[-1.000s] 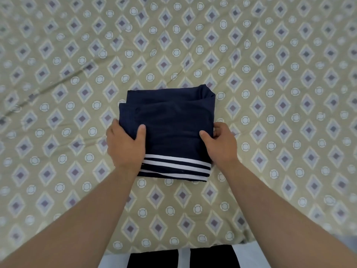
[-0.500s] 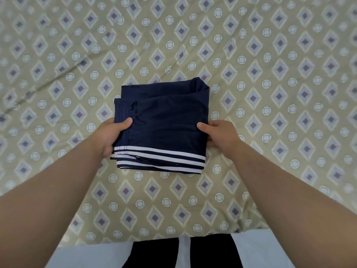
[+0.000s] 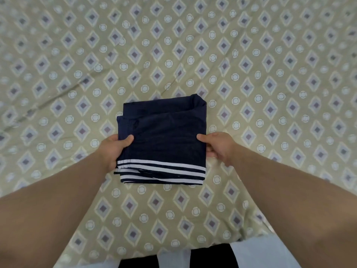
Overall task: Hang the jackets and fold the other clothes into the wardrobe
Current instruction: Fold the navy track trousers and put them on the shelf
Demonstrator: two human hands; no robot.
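A folded navy garment (image 3: 164, 138) with white stripes along its near edge is held just above the patterned bedsheet (image 3: 251, 84), at the middle of the head view. My left hand (image 3: 114, 149) grips its left edge, thumb on top and fingers underneath. Gripping the right edge the same way is my right hand (image 3: 218, 146). The near striped layers sag slightly apart. No jacket or wardrobe is in view.
The olive bedsheet with diamond and circle print fills nearly the whole view, creased at the left. The bed's near edge (image 3: 193, 248) runs along the bottom, with my dark trousers (image 3: 210, 257) and pale floor below it.
Both hands shifted from the garment's top near corners to its side edges, slid fingers underneath and raised it slightly. The bundle stays folded.
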